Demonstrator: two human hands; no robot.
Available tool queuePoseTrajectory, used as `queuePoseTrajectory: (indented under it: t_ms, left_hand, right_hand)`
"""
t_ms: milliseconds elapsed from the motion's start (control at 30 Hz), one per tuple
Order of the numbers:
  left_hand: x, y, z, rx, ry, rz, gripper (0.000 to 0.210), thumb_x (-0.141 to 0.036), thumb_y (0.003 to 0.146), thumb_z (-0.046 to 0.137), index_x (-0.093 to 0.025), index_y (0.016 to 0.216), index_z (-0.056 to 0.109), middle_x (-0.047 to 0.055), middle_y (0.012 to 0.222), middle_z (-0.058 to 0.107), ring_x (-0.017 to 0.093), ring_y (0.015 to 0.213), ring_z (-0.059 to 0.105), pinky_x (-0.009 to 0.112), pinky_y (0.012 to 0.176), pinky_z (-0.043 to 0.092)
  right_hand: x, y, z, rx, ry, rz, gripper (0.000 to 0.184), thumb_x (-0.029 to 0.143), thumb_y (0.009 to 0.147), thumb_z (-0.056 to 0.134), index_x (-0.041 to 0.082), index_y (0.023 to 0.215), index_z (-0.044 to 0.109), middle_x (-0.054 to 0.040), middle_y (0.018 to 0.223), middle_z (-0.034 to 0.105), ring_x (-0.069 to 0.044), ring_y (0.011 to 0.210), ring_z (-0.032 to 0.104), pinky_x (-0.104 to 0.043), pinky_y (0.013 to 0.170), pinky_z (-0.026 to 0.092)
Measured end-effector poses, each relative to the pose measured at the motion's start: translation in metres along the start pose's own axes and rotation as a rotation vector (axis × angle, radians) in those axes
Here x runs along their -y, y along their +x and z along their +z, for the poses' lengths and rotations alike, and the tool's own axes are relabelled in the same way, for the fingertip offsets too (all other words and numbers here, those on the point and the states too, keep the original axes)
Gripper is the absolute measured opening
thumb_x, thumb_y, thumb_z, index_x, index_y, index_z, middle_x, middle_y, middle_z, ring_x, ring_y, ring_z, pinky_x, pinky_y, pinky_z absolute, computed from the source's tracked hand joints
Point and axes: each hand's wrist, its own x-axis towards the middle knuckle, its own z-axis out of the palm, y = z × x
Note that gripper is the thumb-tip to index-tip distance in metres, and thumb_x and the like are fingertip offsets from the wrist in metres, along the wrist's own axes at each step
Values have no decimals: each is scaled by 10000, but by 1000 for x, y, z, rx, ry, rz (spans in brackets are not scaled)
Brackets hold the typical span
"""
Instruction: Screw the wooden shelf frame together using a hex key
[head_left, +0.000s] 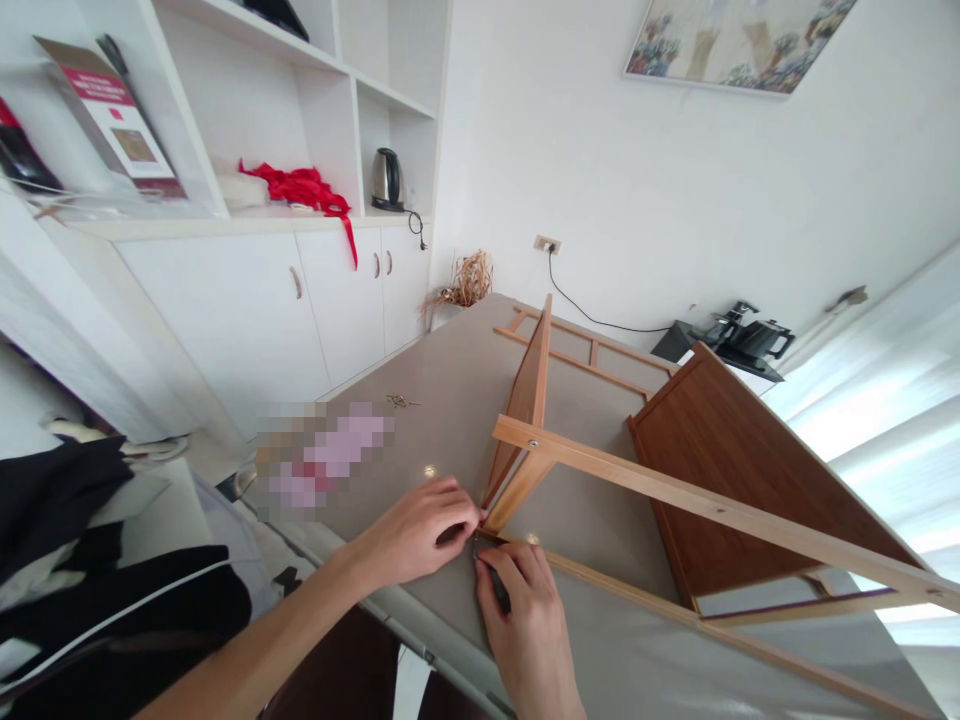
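A partly joined piece of wooden furniture lies on its side on the grey table point(442, 370). My left hand point(420, 530) is closed, its fingertips pinching the near lower corner where an upright wooden panel point(525, 400) meets the bottom rail point(600, 578). Just to the right, my right hand point(529, 620) is wrapped round a dark-handled tool point(498, 590), apparently a screwdriver, its tip pointing at that same corner. The exact contact is hidden by my fingers. A bolt head point(533, 443) shows in the upper rail point(645, 472). A larger brown panel point(757, 490) spans the frame's right side.
Small metal hardware point(402, 400) lies on the table beside a blurred pink patch point(337, 450). Farther back rests a slim wooden ladder-like frame point(592, 352). White shelves point(255, 110) with a kettle point(387, 180) stand left; a dark appliance point(750, 335) is behind the table.
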Motion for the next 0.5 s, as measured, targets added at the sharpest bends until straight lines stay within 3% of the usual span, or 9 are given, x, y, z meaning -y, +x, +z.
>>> queuePoseTrajectory:
  t_ms: [300,500]
  left_hand:
    - [0,1,0,3,23,20,222,-25,857,566,-210,950,645,11,976,719,157,924,584,299,898,466]
    - [-2,-1,-2,-13,15,7,206,-6,825,559,-203,878,590,1,954,711,159,923,577,306,899,461]
  right_hand:
    - [4,0,-4,12,9,27,147,150,961,551,237,975,669,-39,889,659,-191,843,626,-329,769,524]
    - [2,-2,-3,40,34,55,161,143,972,540,238,997,668,-41,914,654,-193,878,607,-350,810,515]
